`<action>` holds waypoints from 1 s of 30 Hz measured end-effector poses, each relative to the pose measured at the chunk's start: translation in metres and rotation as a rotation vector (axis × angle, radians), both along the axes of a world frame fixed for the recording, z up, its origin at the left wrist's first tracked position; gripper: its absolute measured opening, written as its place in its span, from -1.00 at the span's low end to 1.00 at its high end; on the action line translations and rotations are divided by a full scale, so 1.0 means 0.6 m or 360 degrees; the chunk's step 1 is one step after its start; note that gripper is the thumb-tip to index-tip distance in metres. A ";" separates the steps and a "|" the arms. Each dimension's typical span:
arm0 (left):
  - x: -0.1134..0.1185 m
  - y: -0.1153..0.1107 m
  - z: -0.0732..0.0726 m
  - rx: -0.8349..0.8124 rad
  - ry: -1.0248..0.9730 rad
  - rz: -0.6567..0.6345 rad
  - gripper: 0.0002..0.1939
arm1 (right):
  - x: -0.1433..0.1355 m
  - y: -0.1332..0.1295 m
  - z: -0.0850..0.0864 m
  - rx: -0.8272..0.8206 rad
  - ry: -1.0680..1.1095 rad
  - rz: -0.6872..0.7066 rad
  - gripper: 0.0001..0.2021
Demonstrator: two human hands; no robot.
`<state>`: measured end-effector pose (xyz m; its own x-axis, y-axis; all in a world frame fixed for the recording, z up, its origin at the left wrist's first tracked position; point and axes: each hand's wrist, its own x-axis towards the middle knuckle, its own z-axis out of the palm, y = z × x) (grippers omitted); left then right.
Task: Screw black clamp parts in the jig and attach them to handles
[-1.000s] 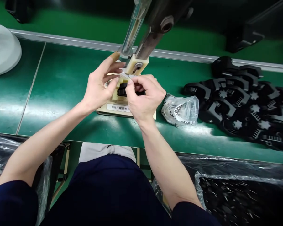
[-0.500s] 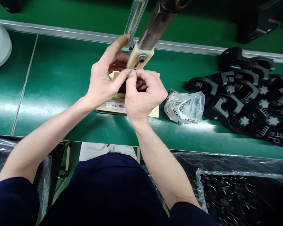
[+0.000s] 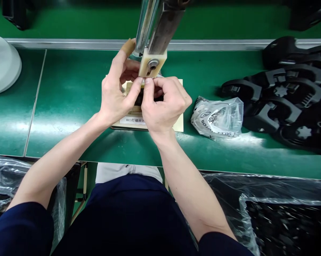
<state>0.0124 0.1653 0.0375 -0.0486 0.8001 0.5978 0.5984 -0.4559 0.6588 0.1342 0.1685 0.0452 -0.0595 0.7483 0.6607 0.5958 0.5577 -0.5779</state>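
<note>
My left hand (image 3: 116,89) curls beside a cream block (image 3: 153,64) at the lower end of a metal column (image 3: 167,26). Its thumb tip touches the block's lower edge, its index finger, in a tan finger cover, points up by a clear tube (image 3: 146,25), and its other fingers are bent behind. My right hand (image 3: 165,103) is pinched closed under the same edge, thumb tips side by side. Whatever sits between the fingertips is too small and hidden to name. Below lies a cream fixture (image 3: 178,122) with a printed label (image 3: 132,120) and a dark part, mostly covered by my hands.
Right of the fixture is a clear printed plastic bag (image 3: 216,117) of small pieces. Black molded parts (image 3: 285,96) are piled farther right. White round discs (image 3: 3,67) stand at the left. Plastic-lined bins, one with dark pieces (image 3: 290,227), flank my body below the table edge.
The view has shifted and turned slightly, so the bag and black parts appear farther right. Both hands keep nearly the same pose at the block's lower edge.
</note>
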 end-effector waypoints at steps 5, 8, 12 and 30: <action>-0.006 -0.002 0.010 -0.0005 0.0102 0.0006 -0.35 | 0.001 -0.001 0.016 -0.0065 -0.0043 -0.0014 -0.76; -0.013 0.000 0.020 0.0005 0.0195 0.0004 -0.32 | 0.004 0.002 0.019 -0.0112 -0.0076 0.0012 -0.77; -0.026 0.003 0.038 0.0032 0.0330 -0.0071 -0.33 | 0.010 0.006 0.016 -0.0101 -0.0052 0.0062 -0.77; -0.030 0.002 0.071 -0.0019 0.0432 -0.0002 -0.32 | 0.069 -0.029 0.030 0.0018 -0.0094 0.0130 -0.80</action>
